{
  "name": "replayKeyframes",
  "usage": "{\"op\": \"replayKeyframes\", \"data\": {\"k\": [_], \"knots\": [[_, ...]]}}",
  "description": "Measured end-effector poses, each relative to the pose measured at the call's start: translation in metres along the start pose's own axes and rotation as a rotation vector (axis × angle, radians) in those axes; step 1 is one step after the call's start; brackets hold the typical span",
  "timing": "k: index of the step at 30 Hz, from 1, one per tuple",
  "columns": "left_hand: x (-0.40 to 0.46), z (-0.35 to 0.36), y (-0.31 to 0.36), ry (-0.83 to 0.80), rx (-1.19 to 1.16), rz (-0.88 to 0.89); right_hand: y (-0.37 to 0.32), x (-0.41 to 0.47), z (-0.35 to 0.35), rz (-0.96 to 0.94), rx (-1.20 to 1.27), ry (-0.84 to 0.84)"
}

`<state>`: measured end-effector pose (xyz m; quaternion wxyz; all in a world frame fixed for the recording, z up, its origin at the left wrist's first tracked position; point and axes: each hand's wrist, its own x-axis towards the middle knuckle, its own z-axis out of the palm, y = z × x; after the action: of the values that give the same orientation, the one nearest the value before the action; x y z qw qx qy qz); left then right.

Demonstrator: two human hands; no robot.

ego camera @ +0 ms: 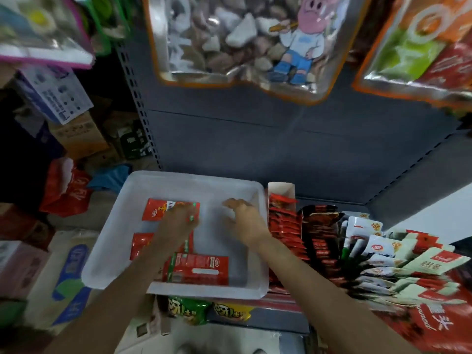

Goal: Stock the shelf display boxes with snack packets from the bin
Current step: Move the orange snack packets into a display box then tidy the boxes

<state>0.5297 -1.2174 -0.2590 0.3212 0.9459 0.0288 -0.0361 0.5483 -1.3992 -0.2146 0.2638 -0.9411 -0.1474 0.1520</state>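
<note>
A white plastic bin (163, 182) rests on the shelf edge with three red snack packets lying flat in it: one at the back left (155, 209), one at the left (140, 245), one at the front (201, 269). My left hand (181, 218) is inside the bin, its fingertips on the back-left packet. Over the bare right half of the bin hovers my right hand (244, 217), fingers loosely curled and holding nothing. A narrow display box (281, 190) right of the bin is filled with upright red packets (283, 226).
More display boxes stand to the right with dark red packets (320, 236) and white and pale green packets (388, 259). Large snack bags (237, 39) hang above. Cartons (76, 134) and a red bag (66, 190) pile on the left. Green and yellow packs (189, 310) sit below the bin.
</note>
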Motion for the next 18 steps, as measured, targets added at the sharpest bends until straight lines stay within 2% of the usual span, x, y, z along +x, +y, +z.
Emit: {"op": "replayKeyframes", "data": {"k": [4,7,9,12,15,18], "knots": [[-0.018,-0.013,-0.068,-0.170,-0.048,-0.206,-0.021,0.014,0.059,0.094,0.037,-0.212],[-0.027,-0.017,-0.096,-0.264,0.099,-0.163,-0.029,0.019,0.098,0.109,0.025,-0.323],[-0.032,-0.020,-0.096,-0.246,0.107,-0.111,-0.031,0.021,0.118,0.119,-0.106,-0.362],[-0.036,-0.019,-0.101,-0.221,-0.015,-0.115,-0.034,0.022,0.134,0.109,-0.235,-0.339],[-0.038,-0.018,-0.107,-0.270,-0.015,-0.148,-0.038,0.028,0.128,0.113,-0.191,-0.250],[-0.038,-0.020,-0.103,-0.268,0.004,-0.097,-0.036,0.033,0.113,0.088,-0.091,-0.139]]}}
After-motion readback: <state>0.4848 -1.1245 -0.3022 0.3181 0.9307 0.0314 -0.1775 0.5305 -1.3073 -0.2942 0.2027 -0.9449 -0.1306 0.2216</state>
